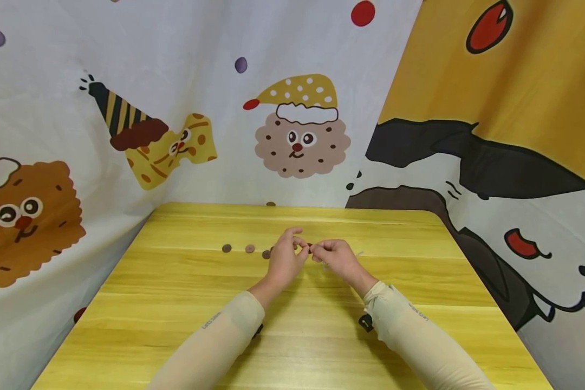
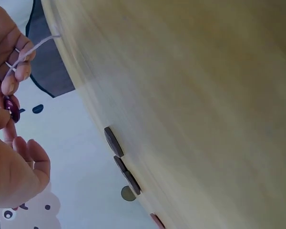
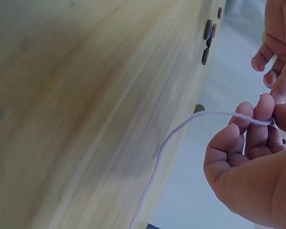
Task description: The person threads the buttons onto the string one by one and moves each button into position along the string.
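Note:
My left hand [image 1: 285,259] pinches a small dark red button [image 2: 12,109] between thumb and fingertips, above the table. Close beside it, the right hand [image 1: 338,257] has its fingertips at the same button and pinches a thin pale lilac cord [image 3: 214,112]. From the right fingers the cord trails down toward the tabletop. The left hand's other fingers stand loosely apart. To the left of the hands, flat round buttons lie in a loose row, among them a dark one [image 1: 226,248] and a reddish-brown one [image 1: 250,248]. The left hand partly hides the row.
Both hands work over the far half of a yellow wood-grain table [image 1: 322,325]. A printed cloth [image 1: 200,65] hangs behind the table and along its sides. Below the right wrist shows a small black piece [image 1: 365,323].

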A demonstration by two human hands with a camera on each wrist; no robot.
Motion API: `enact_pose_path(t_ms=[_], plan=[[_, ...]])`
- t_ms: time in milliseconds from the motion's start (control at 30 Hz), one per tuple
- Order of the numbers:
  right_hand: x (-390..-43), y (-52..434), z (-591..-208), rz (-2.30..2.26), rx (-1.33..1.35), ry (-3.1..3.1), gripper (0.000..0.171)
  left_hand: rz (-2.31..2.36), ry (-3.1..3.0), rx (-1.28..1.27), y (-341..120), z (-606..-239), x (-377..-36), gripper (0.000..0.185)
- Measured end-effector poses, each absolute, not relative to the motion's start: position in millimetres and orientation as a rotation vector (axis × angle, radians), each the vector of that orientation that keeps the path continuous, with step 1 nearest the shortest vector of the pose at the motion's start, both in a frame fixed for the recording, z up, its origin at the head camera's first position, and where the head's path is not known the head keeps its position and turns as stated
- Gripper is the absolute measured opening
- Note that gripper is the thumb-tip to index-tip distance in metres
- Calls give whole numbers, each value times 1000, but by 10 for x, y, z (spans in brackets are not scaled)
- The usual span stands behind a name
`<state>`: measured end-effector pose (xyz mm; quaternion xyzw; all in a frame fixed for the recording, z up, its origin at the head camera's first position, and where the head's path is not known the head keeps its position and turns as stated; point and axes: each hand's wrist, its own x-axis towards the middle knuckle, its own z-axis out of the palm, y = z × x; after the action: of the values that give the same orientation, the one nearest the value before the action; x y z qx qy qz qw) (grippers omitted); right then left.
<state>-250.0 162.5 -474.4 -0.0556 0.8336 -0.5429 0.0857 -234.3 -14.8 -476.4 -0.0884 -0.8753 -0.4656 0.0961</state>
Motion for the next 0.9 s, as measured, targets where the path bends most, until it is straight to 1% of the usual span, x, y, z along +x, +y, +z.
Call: enact_pose_path(t_ms=[333,633,900], plan=[[-2506,1620,-4748,-1628,-129,2513,28,-1546,-2561,-182,-178,-4759,-2356,49],[-2542,1634,-4785,-1612,-65,2623,21,-1610,-2515,-185,-222,-4782,-2356,43],[-2553,1813,-4819,-1548,-12,2623,27,-1655,-2495,-119,-267,-4792,-2358,40]])
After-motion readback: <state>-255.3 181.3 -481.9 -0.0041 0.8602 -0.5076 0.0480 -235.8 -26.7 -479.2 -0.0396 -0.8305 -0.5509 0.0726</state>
